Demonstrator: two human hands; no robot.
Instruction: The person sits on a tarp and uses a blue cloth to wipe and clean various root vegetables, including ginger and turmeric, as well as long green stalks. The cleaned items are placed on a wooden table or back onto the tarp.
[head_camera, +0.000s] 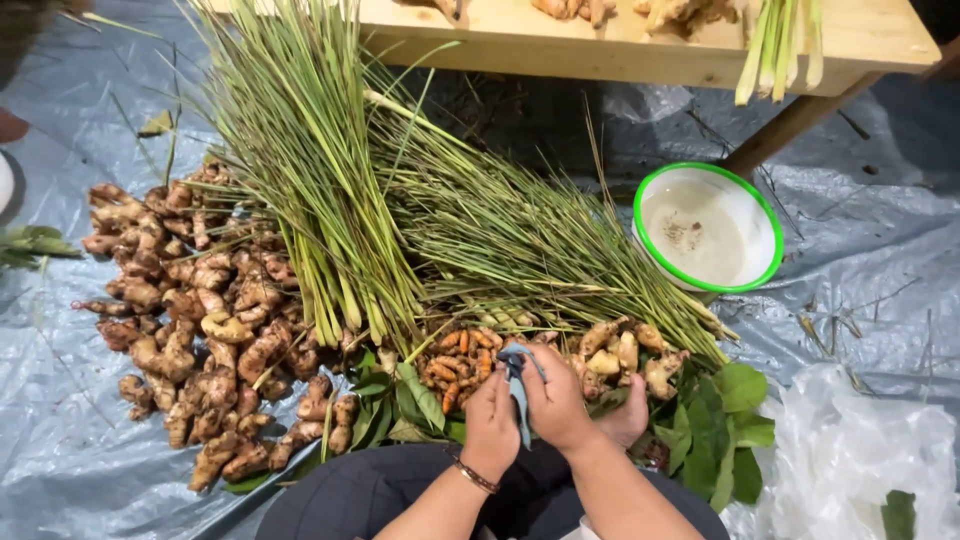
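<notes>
Both your hands meet near the bottom centre: your left hand (490, 425) and right hand (556, 400) pinch a small grey-blue strip (517, 372) between them. Just beyond lie orange turmeric (458, 362), ginger (200, 300), lemongrass (330, 170) and, far right, a green-rimmed bowl (760, 215).

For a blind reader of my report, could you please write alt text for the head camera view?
A seated person's left hand and right hand together hold a small blue-grey object over a grey plastic sheet. Before them lie a ginger pile, orange turmeric roots, lemongrass bundles and green leaves. A green-rimmed white bowl sits beside a wooden table.
</notes>
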